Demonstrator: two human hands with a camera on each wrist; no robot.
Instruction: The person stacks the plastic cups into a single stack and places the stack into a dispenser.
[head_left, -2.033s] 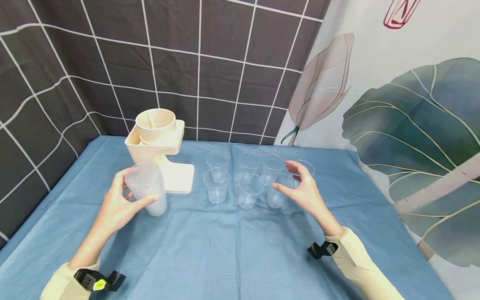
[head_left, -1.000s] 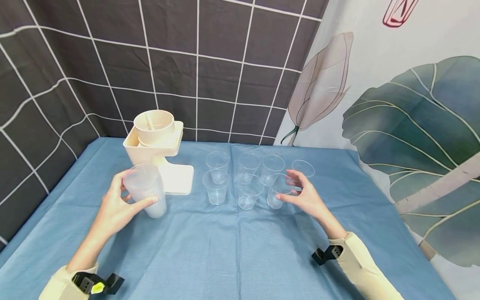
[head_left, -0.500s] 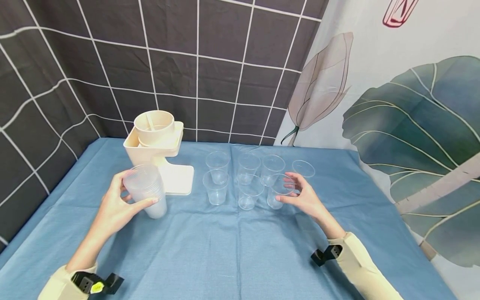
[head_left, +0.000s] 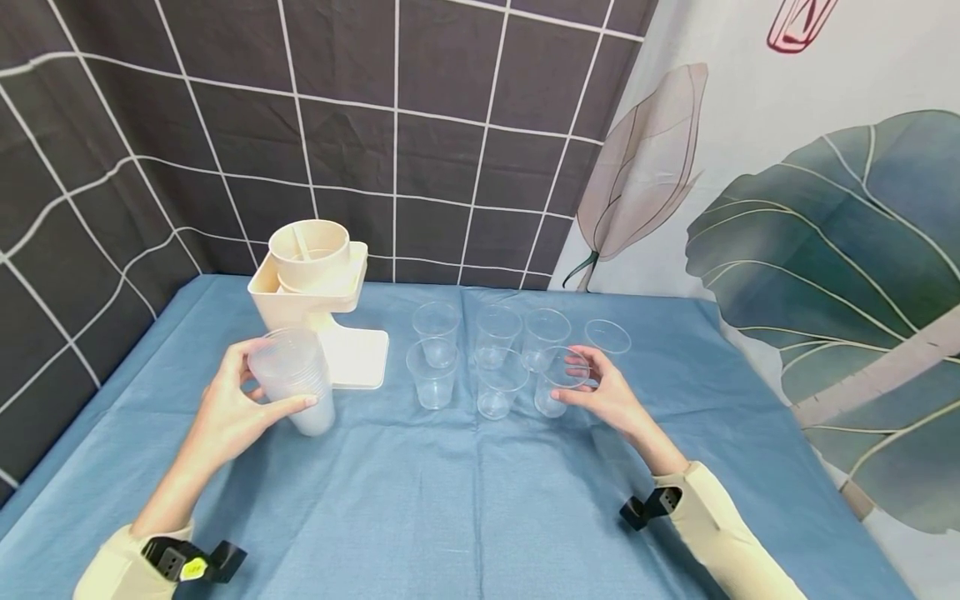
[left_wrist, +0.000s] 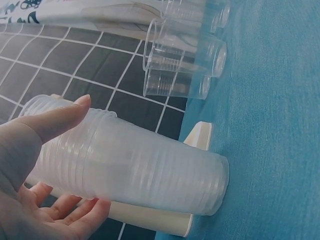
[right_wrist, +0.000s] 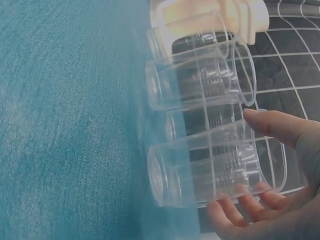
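In the head view, my left hand (head_left: pixel 243 408) grips a stack of nested translucent plastic cups (head_left: pixel 292 375) near its rim. Its thumb and fingers lie on opposite sides of the stack in the left wrist view, and the stack's base (left_wrist: pixel 212 185) is close to the blue cloth. My right hand (head_left: pixel 603 396) holds the front-right clear plastic cup (head_left: pixel 551 392), which stands upright. The thumb (right_wrist: pixel 270 122) is near that cup's rim, with the fingers along its other side. Several more clear cups (head_left: pixel 498 375) stand in two rows beside it.
A cream holder (head_left: pixel 303 304) bearing a round cup-like container (head_left: pixel 311 250) stands at the back left, its flat base (head_left: pixel 363 358) behind the stack. Another clear cup (head_left: pixel 607 336) stands at the back right. Dark checked cloth (head_left: pixel 345 142) hangs behind the blue-covered table (head_left: pixel 420 500).
My right hand has come lower and slightly nearer around the front-right cup, uncovering the back-right cup's rim. Over the last half second both hands have stayed almost still.
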